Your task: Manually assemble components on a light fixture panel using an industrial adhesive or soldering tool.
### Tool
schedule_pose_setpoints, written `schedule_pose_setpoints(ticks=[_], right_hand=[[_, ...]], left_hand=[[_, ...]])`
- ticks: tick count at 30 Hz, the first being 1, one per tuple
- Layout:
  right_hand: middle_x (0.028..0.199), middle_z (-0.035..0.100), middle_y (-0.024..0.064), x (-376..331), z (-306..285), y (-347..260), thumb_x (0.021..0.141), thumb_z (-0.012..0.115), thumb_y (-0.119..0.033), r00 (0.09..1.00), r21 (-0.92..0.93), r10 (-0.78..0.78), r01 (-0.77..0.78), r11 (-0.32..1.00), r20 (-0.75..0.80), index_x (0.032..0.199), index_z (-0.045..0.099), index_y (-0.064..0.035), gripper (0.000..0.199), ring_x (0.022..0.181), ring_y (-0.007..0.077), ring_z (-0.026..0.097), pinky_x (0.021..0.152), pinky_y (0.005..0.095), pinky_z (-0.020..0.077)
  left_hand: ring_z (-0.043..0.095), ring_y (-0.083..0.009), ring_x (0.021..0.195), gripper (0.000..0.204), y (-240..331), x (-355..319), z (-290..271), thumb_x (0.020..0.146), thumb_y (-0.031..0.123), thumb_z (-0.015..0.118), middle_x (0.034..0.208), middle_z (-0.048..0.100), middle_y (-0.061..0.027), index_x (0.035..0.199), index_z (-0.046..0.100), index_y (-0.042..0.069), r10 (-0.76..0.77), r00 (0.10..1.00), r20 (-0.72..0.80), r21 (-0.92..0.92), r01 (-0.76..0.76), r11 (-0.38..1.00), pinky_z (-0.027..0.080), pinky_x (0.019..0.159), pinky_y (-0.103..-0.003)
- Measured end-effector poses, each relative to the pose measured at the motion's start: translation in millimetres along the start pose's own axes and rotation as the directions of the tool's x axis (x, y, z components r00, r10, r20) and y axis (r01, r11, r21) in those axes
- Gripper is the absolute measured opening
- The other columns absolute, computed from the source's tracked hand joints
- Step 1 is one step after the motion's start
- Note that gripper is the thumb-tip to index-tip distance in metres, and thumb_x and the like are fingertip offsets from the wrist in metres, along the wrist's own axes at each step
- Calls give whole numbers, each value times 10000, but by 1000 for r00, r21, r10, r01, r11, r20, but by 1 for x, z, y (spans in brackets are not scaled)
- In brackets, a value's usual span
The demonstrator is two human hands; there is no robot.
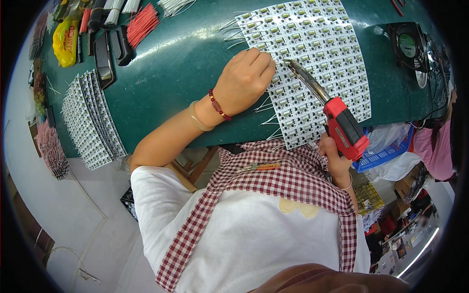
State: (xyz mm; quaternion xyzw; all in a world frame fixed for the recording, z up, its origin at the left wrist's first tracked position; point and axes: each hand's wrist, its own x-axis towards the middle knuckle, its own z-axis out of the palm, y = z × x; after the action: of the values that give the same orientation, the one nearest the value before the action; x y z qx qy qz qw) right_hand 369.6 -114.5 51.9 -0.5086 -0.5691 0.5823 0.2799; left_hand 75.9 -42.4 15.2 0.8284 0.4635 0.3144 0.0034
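My left hand (245,77) is closed at the left edge of a large sheet of small white circuit boards (325,53), its fingertips pinched together over the boards. What they pinch is hidden. Thin white wires (265,105) stick out from that edge, above and below the hand. My right hand (334,156) is wrapped round the handle of a red and black soldering gun (346,128). The gun's metal tip reaches the sheet just right of my left fingertips; whether it touches is too small to tell.
Stacked circuit board sheets (90,122) lie at the table's left end. Behind them are a phone (103,61), a yellow bag (66,43) and bundles of red wires (142,25). A black fan (408,46) sits far right. A blue basket (386,156) is below the table's right edge.
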Motion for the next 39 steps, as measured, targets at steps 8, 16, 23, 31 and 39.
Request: schedule_pose_setpoints(ticks=[8,16,23,31,39], right_hand=[[748,566,-5,3,4,-8,957,626,-125,1000,84,-6,6,996,-5,949,606,-15,113,656,79,517,594,253,426],[664,545,67,4,1,-4,977,560,-155,994,-3,-109,109,994,-26,1252,484,73,365,532,121,497,506,278,422],[667,537,63,-1,-4,0,976,557,-143,998,42,-67,67,997,3,1284,467,61,381,535,115,478,515,277,411],[664,531,57,-2,-2,5,977,551,-134,998,-5,-53,53,999,24,1093,538,44,213,542,118,492,515,275,408],[656,531,45,0,5,5,967,562,-98,998,-75,-25,20,997,-63,844,560,9,163,550,114,504,524,269,416]], left_hand=[[551,-217,730,248,2,-2,-3,688,-23,630,790,530,-60,928,683,10,-18,999,42,64,15,998,462,646,-333],[543,-229,721,231,2,11,-29,682,-20,646,771,524,-56,900,688,44,-88,989,121,5,89,996,459,641,-342],[546,-231,692,217,13,4,-16,676,-21,688,758,518,-62,888,685,30,-53,998,-37,-111,49,993,473,628,-336],[551,-225,709,185,10,-4,-2,712,0,666,765,515,-61,891,684,44,-36,999,30,-39,37,999,465,640,-339],[549,-224,710,185,10,-4,-2,704,-2,665,764,507,-64,885,679,38,-36,999,25,-35,37,999,462,632,-340]])
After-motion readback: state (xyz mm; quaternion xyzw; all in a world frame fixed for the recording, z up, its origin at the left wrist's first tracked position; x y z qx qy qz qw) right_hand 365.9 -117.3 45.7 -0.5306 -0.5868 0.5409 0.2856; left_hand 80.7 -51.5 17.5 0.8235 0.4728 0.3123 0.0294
